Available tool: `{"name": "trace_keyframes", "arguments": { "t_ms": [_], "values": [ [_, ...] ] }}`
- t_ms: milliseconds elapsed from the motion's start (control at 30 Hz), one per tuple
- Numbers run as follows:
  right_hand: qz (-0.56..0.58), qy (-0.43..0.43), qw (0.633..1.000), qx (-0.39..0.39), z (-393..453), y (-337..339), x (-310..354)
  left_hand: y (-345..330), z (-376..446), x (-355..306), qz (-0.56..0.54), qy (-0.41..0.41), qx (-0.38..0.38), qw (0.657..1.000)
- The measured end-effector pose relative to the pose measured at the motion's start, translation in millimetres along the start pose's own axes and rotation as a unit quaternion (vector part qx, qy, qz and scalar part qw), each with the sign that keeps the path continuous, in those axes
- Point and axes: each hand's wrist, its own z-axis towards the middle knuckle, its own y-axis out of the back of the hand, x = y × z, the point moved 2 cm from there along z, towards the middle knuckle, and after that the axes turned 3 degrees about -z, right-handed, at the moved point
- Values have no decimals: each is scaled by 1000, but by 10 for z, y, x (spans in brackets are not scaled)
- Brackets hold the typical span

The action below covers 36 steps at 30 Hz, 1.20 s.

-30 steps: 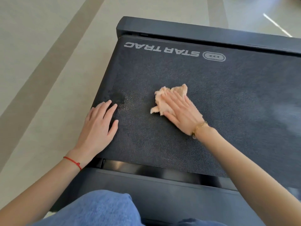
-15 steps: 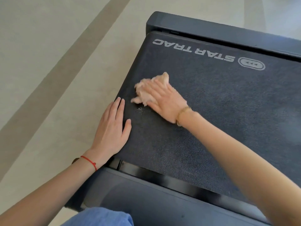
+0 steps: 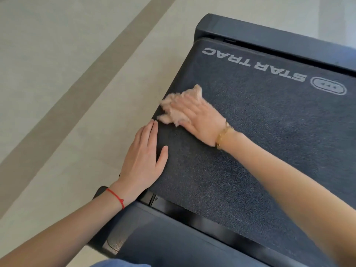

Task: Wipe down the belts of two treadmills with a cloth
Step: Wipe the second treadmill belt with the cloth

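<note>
Her right hand [image 3: 194, 120] presses the crumpled cloth [image 3: 178, 106] flat-fingered at the belt [image 3: 260, 143]'s left edge, while the left hand [image 3: 144, 160] rests open, holding nothing. Best keep firm pressure and overlap strokes towards the far side.

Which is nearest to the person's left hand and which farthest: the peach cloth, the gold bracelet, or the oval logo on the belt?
1. Peach cloth: just beyond the fingers of the left hand, at the belt's left edge.
2. Gold bracelet: on the right wrist, to the right.
3. Oval logo: printed far off at the belt's upper right.
</note>
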Motion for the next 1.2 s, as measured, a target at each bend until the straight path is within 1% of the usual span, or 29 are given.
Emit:
{"name": "trace_keyframes", "arguments": {
  "t_ms": [67, 100, 133, 167, 233, 333, 400, 500, 533, 567, 600, 667, 700, 733, 767, 800, 833, 867, 933, 1000, 1033, 1067, 1133, 1200],
  "values": [
    [9, -88, 996, -4, 273, 4, -208, 6, -6, -8, 7, 2, 1, 1000],
    [22, -123, 992, -5, 350, 7, -228, 10, -9, -12, 7, 3, 3, 1000],
    [38, -139, 989, -12, 369, 8, -186, 15, -9, -13, 6, 4, 4, 1000],
    [57, -135, 989, -17, 328, 23, -105, 16, -8, -12, 4, 4, 6, 1000],
    [83, -84, 993, -22, 78, 58, 115, 11, 10, -5, 0, 2, 12, 1000],
    [76, -9, 997, -21, -382, 25, 319, -5, 64, 12, -4, -15, 18, 1000],
    [49, -6, 998, -24, -473, -18, 246, -14, 129, -3, -3, -34, 17, 999],
    [-7, -23, 999, -26, -284, 16, -49, -40, 306, -90, 7, -55, 26, 998],
    [-33, -41, 998, -17, -188, 19, -231, -59, 391, -128, 12, -59, 31, 998],
    [-49, -79, 995, -21, -94, 14, -469, -76, 490, -167, 17, -63, 35, 997],
    [-48, -143, 988, -21, -11, 34, -718, -96, 592, -204, 20, -67, 37, 997],
    [-4, -275, 961, -36, 134, 94, -1113, -141, 799, -277, 22, -74, 44, 996],
    [21, -313, 949, -39, 189, 128, -1169, -167, 904, -314, 24, -78, 48, 996],
    [19, -313, 948, -45, 239, 150, -1118, -188, 1007, -349, 29, -82, 50, 995],
    [0, -275, 959, -68, 266, 175, -990, -207, 1101, -380, 33, -88, 50, 994],
    [-14, -212, 974, -82, 257, 183, -832, -229, 1183, -411, 35, -93, 49, 994],
    [-14, -156, 984, -87, 221, 166, -670, -247, 1251, -437, 36, -97, 48, 994],
    [12, -126, 989, -73, 148, 128, -582, -267, 1297, -458, 37, -99, 47, 993],
    [47, -144, 987, -46, 78, 89, -705, -302, 1320, -484, 44, -102, 43, 993],
    [5, -173, 984, -33, 215, 61, -1035, -324, 1301, -485, 60, -95, 41, 993],
    [-12, -198, 980, -21, 351, 72, -1218, -333, 1293, -485, 67, -91, 41, 993],
    [-7, -231, 973, -16, 499, 99, -1386, -340, 1287, -490, 74, -90, 41, 992],
    [28, -283, 959, -20, 808, 124, -1606, -347, 1290, -505, 84, -94, 37, 991],
    [44, -280, 958, -31, 1083, 91, -1611, -349, 1292, -507, 84, -94, 35, 991]
  ]
}}
